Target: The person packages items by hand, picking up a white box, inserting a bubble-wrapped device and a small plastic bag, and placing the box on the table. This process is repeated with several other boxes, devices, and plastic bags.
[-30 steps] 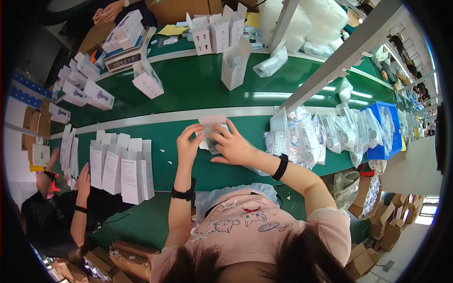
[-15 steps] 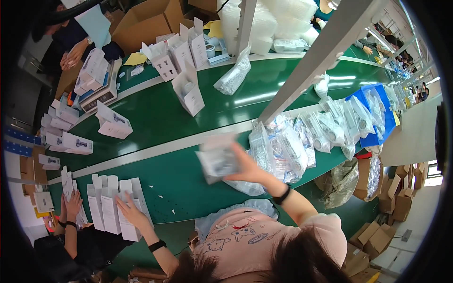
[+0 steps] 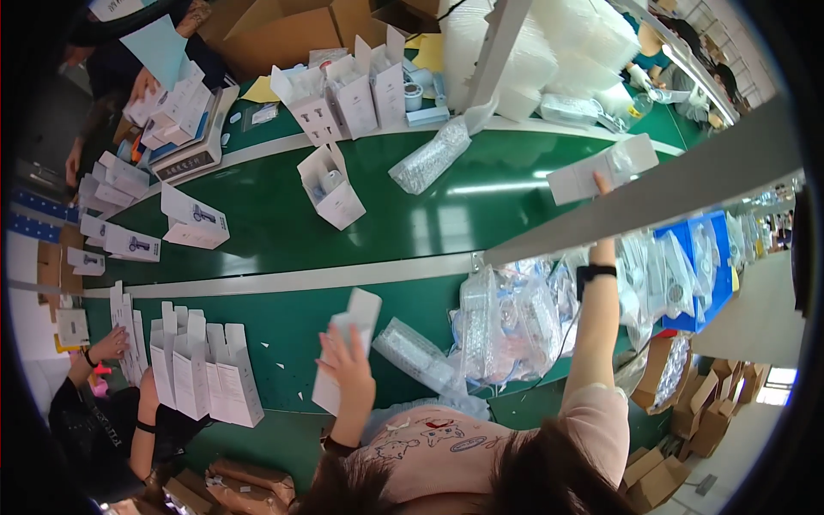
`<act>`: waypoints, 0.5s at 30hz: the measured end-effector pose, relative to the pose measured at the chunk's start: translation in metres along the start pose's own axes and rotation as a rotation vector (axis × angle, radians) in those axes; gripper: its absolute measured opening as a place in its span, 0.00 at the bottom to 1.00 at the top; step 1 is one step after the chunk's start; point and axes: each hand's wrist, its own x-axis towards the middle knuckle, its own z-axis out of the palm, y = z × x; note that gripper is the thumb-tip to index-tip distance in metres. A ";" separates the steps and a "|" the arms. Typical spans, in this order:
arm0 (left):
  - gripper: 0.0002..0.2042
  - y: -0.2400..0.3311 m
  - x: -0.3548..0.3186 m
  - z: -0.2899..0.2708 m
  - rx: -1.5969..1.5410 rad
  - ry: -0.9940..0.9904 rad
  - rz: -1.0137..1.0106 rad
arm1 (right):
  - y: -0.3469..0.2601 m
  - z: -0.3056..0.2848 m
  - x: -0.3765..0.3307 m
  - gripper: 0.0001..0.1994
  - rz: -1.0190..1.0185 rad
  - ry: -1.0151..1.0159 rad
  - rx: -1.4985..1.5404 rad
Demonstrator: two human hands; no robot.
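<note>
My left hand (image 3: 348, 365) is closed around a tall white carton (image 3: 365, 311) close to my body, its fingers across the carton's face. My right arm reaches far over to the right, beyond the grey post. There my right hand (image 3: 603, 184) grips an open white box (image 3: 571, 181) above the green conveyor belt, with its flaps spread; the post hides part of the hand and wrist. Below my left hand's right side lies a bubble-wrapped item (image 3: 418, 354). Several standing white cartons (image 3: 190, 365) are at my left.
A grey post (image 3: 687, 180) slants across the right side. Bagged items (image 3: 519, 322) are heaped near a blue bin (image 3: 687, 321). The belt (image 3: 412, 223) carries an open box (image 3: 330, 190) and a bubble-wrapped piece (image 3: 432, 156). A co-worker's hands (image 3: 112, 343) touch cartons at far left.
My right hand has carried the white box from the near table out to the far right over the belt. My left hand has moved right from the carton row, bringing one carton along.
</note>
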 end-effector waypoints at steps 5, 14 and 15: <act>0.36 0.003 -0.005 -0.013 -0.323 -0.288 0.068 | -0.065 0.053 0.056 0.45 0.322 0.218 0.588; 0.39 -0.062 0.027 0.071 -1.035 -0.446 0.130 | -0.144 -0.079 -0.037 0.14 -0.124 -1.004 -0.304; 0.40 -0.061 0.023 0.082 -1.160 -0.445 0.124 | -0.254 -0.100 -0.001 0.14 0.174 -1.737 -0.467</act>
